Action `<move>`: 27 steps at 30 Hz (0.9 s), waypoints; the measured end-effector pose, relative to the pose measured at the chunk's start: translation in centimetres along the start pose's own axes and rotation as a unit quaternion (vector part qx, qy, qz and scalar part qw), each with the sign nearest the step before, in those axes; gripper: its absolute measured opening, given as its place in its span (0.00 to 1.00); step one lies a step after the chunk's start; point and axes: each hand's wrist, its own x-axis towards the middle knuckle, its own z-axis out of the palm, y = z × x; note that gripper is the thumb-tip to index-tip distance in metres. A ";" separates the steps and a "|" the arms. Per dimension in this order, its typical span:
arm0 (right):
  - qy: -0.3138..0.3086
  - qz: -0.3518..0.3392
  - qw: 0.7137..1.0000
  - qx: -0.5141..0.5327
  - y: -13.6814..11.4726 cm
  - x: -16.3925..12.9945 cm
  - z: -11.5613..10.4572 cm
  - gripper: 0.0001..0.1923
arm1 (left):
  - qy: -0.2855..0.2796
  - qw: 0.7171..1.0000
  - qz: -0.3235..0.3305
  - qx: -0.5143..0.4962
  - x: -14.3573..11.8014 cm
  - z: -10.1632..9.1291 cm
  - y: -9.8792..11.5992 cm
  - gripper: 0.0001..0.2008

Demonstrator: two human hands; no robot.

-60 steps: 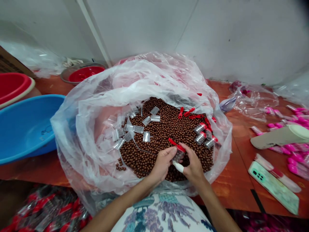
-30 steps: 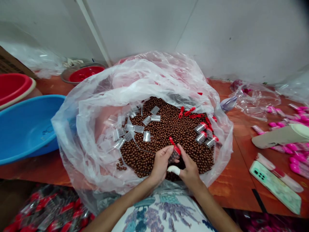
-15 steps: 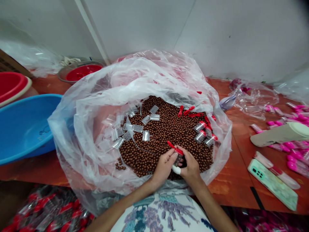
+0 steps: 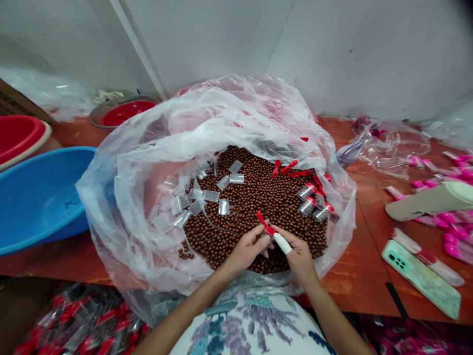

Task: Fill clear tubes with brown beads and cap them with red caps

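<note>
A big clear plastic bag (image 4: 121, 187) lies open on the table, full of small brown balls (image 4: 254, 197). My left hand (image 4: 246, 249) and my right hand (image 4: 300, 254) meet over the near edge of the balls and together pinch a small clear pouch with a red top strip (image 4: 266, 229). A white wrap covers one right fingertip (image 4: 283, 243). Several empty clear pouches (image 4: 207, 197) lie on the balls at the left. Filled pouches with red tops (image 4: 312, 204) lie at the right, with loose red strips (image 4: 290, 170) behind them.
A blue basin (image 4: 40, 192) and a red basin (image 4: 18, 135) stand at the left; a red bowl (image 4: 121, 111) sits behind. At the right lie a green phone (image 4: 421, 278), a cream tool (image 4: 428, 199), pink items (image 4: 451, 219) and crumpled plastic (image 4: 384, 145).
Both hands stayed at the bag's near edge working the small pouch. They dipped toward the balls, then lifted slightly; the wrapped fingertip now points up-left at the red strip.
</note>
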 end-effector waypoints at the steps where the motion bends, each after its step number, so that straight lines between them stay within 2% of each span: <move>1: 0.017 0.001 1.000 0.008 0.1 -0.2 0.2 0.16 | -0.008 1.000 0.006 0.020 -0.1 0.0 0.1 0.30; 4: 0.067 -0.006 0.998 0.014 0.3 -0.8 0.9 0.17 | -0.021 0.998 0.021 0.061 -0.2 0.0 0.2 0.32; 6: 0.063 -0.022 0.998 -0.008 0.4 -1.0 1.0 0.17 | -0.024 0.998 0.021 0.057 -0.3 -0.1 0.2 0.31; 13: -0.080 -0.130 0.979 -0.137 0.6 -0.5 -0.4 0.22 | -0.033 0.999 0.012 0.023 -0.4 -0.9 0.0 0.32; 19: -0.165 -0.130 0.963 -0.167 0.1 -0.3 -1.7 0.22 | -0.045 0.999 -0.002 0.020 -0.7 -1.3 0.1 0.31; 22: -0.159 -0.121 0.964 -0.177 0.1 -0.6 -1.5 0.24 | -0.049 0.999 -0.007 0.019 -0.8 -1.2 0.3 0.30; 27: -0.074 -0.156 0.953 -0.247 0.5 -1.2 0.2 0.40 | -0.015 0.997 -0.035 -0.066 -0.7 -0.5 -0.1 0.29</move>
